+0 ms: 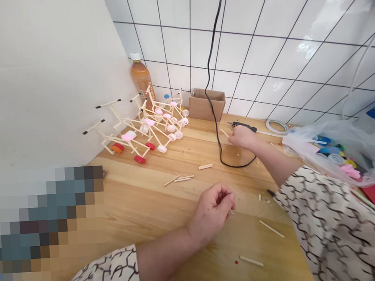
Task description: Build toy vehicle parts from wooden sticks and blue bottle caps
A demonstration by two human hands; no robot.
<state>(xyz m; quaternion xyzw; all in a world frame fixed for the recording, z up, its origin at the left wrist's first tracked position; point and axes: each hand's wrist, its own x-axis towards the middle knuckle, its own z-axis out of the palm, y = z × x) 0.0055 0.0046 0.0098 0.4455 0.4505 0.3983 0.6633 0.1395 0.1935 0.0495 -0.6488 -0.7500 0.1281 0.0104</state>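
Note:
My left hand (212, 210) rests low over the middle of the wooden table, its fingers curled and thumb against them; whatever it may hold is hidden. Farther back on the right, my right hand (241, 137) pinches a short wooden stick (225, 132) that points up and left. Just behind that hand lies a black glue gun or similar tool (245, 125) with a thin tip. Between my hands and the stick models lie several loose sticks (183, 179) and a short pair side by side (205, 167). Two more sticks (271, 228) (251, 261) lie at the front right.
Several stick models with round wheels (149, 122) stand at the back left beside a bottle (142, 78). A cardboard box (207, 106) sits against the tiles. A black cable (217, 130) loops onto the table. Right are a tape roll (276, 126) and a plastic bag of parts (335, 149).

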